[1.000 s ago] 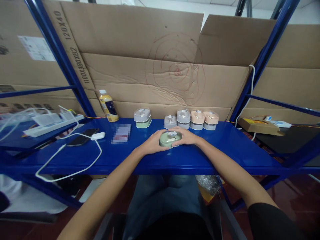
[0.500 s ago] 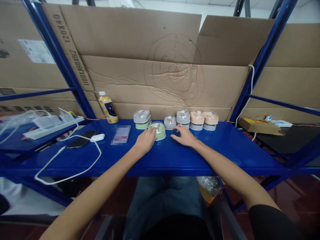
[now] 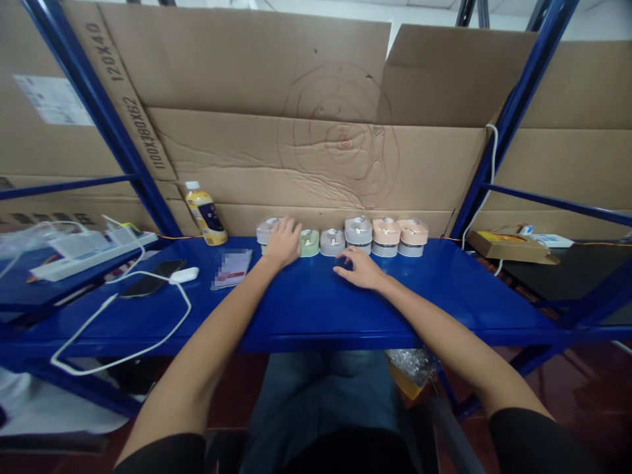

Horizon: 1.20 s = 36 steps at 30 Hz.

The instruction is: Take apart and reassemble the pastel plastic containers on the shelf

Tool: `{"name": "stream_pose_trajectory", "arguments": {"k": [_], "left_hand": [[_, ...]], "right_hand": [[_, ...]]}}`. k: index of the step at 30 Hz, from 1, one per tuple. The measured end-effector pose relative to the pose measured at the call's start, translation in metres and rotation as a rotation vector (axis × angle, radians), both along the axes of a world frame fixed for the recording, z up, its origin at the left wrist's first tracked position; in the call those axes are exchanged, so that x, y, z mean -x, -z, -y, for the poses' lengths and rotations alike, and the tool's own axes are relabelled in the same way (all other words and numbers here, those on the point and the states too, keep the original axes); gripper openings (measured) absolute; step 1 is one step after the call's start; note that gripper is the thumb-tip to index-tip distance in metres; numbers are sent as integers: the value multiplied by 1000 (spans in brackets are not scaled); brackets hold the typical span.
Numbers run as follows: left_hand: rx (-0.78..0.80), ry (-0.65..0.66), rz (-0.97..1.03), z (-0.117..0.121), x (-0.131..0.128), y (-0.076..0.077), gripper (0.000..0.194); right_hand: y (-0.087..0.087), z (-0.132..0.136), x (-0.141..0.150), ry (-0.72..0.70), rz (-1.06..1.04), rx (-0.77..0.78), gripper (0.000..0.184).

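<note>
Lidded containers stand in a row along the back of the blue bench (image 3: 306,306). From the left come a dark phone (image 3: 158,276), a yellow bottle (image 3: 207,215) and a flat blurred-out item (image 3: 233,268). Next, a grey-topped container (image 3: 266,229) is partly hidden by the left hand (image 3: 285,242); whether its fingers grip anything, I cannot tell. Just beside it sits a green container (image 3: 310,241), then a small grey one (image 3: 332,241). Before the taller grey stack (image 3: 358,230), the right hand (image 3: 361,267) is palm down, thumb and fingers apart. Two peach-topped stacks (image 3: 386,230) follow.
</note>
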State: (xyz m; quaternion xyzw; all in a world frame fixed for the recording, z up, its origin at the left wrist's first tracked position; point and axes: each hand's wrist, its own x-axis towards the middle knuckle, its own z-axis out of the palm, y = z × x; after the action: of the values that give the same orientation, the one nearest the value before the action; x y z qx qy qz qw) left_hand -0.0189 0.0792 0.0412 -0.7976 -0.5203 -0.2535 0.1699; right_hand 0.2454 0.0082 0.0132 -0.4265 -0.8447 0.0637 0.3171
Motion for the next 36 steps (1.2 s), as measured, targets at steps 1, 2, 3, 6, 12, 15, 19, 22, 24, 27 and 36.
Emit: {"name": "stream_pose_trajectory", "arguments": {"k": [1,2,3,6,12,15,19,22,24,27,36], "left_hand": [[-61,-92,63,-2,2,-2,57],[-99,-219,142,-5,4,-4,63],[-108,-359,229,-9,6,-5,72],[26,-633,442,-25,14,-4,102],[54,-542,521,-18,20,-7,86],[-75,-424,540,9,11,-13,84],[4,114,434,50,-10,-5,87],[238,440,422,73,-28,13,97],[380,553,446,80,-36,25,101],[506,661,503,81,-41,36,106],[443,642,386,81,-29,43,84]], "right_hand": [[0,0,0,-2,-1,1,31],[0,0,0,-3,0,4,31],[0,0,1,-3,3,7,31],[-1,1,1,-4,7,13,31],[-2,0,-2,20,-23,-11,28],[-6,1,-3,51,-147,-82,31],[-19,7,-7,15,-277,-214,69],[-25,13,-11,-118,-176,-178,103],[-25,16,-12,-173,-69,-76,113],[-21,18,-9,-207,32,63,110],[-24,4,-21,-121,-201,8,77]]}}
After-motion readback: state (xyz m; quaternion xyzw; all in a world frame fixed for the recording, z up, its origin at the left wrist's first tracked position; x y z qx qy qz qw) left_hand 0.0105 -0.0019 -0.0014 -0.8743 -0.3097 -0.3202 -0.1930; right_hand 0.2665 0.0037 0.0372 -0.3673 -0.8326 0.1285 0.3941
